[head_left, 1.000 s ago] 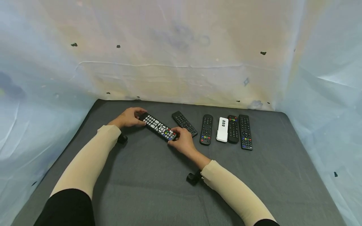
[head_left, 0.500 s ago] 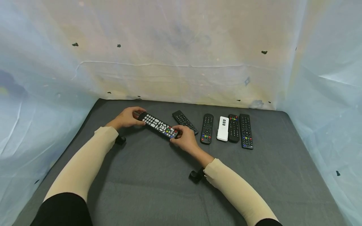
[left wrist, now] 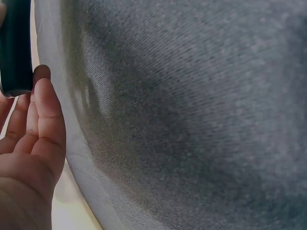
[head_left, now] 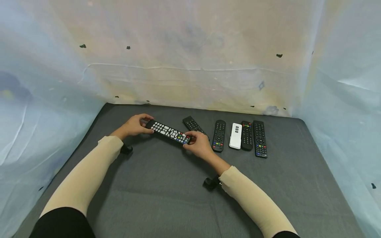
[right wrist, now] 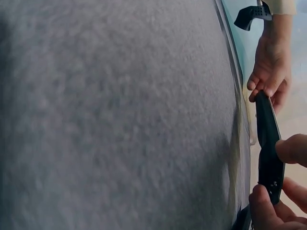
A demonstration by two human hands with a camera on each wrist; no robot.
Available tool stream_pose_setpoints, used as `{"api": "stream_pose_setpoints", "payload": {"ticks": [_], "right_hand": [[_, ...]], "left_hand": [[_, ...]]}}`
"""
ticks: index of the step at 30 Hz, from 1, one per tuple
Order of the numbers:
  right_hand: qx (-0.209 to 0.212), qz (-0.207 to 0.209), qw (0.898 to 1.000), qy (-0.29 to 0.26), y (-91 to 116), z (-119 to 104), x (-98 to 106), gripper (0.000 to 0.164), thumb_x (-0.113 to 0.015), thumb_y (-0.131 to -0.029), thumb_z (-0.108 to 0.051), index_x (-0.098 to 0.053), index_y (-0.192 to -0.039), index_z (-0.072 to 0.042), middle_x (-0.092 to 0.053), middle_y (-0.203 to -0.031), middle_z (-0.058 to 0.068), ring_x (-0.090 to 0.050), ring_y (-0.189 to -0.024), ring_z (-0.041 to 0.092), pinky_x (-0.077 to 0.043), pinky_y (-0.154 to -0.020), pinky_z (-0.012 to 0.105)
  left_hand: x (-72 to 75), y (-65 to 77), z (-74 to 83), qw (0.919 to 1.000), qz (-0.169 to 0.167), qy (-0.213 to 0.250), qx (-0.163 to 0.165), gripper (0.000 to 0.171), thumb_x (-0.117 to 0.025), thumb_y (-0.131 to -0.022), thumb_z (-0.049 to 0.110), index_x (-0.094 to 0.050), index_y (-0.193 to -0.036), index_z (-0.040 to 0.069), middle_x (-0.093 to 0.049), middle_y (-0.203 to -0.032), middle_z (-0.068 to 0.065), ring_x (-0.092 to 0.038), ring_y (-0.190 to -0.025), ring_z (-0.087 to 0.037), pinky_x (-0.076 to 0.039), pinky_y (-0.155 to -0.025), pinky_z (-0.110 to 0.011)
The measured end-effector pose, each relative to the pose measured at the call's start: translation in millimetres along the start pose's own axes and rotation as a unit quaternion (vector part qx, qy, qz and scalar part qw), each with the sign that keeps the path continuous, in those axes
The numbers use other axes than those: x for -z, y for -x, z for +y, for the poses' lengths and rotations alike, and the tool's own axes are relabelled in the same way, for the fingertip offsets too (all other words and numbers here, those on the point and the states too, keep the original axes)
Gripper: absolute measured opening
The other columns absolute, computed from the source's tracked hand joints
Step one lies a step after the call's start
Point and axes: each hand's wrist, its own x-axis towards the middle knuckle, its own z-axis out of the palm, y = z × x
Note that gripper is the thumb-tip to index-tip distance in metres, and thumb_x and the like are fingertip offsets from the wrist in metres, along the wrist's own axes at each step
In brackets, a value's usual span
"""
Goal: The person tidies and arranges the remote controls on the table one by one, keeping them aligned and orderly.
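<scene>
Both hands hold a long black remote control with white buttons and a few coloured ones, its button face up. My left hand pinches its far left end between thumb and fingers. At the other end, my right hand grips the corner beside the coloured buttons. In the right wrist view the remote shows from its side, raised over the grey cloth. The left wrist view catches only one end of the remote against the fingers. Just behind the right hand lies another black remote, partly covered by that hand.
To the right, a rounded black remote, a white remote, a black remote and a longer black remote lie side by side. A grey cloth covers the table, with pale sheeting hanging behind it.
The held remote has swung to a flatter angle in the head view, as my right hand shifted right and slightly away. My left hand stays nearly in place. The other remotes lie as before.
</scene>
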Motion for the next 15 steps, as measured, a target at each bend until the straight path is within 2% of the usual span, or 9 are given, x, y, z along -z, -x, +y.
{"api": "stream_pose_setpoints", "payload": {"ticks": [9,11,15], "right_hand": [[-0.003,-0.029,0.999,-0.015,-1,3,8,0.043,-0.078,-0.079,-0.012,-0.067,-0.121,-0.013,-0.065,-0.117,0.011,-0.068,-0.096,0.021,-0.056,-0.079,0.030],[-0.008,-0.031,0.999,-0.016,-2,4,9,0.043,-0.077,-0.080,-0.012,-0.067,-0.121,-0.013,-0.067,-0.116,0.011,-0.068,-0.097,0.021,-0.056,-0.080,0.030],[-0.010,-0.026,0.999,-0.024,-3,4,12,0.041,-0.076,-0.080,-0.011,-0.067,-0.120,-0.013,-0.069,-0.112,0.011,-0.069,-0.097,0.022,-0.056,-0.079,0.032]], "left_hand": [[-3.7,11.5,-2.2,0.9999,0.011,0.004,-0.010,0.066,-0.078,-0.080,0.036,-0.050,-0.135,0.015,-0.046,-0.139,-0.015,-0.057,-0.114,-0.035,-0.047,-0.094,-0.051],[-4.8,14.6,-2.6,0.9998,0.014,0.003,-0.014,0.064,-0.079,-0.079,0.036,-0.051,-0.134,0.016,-0.048,-0.137,-0.014,-0.059,-0.107,-0.032,-0.049,-0.090,-0.047],[-6.1,21.7,-3.7,0.9993,0.019,0.019,-0.025,0.062,-0.080,-0.079,0.034,-0.053,-0.131,0.016,-0.051,-0.133,-0.015,-0.058,-0.083,-0.023,-0.049,-0.071,-0.037]]}}
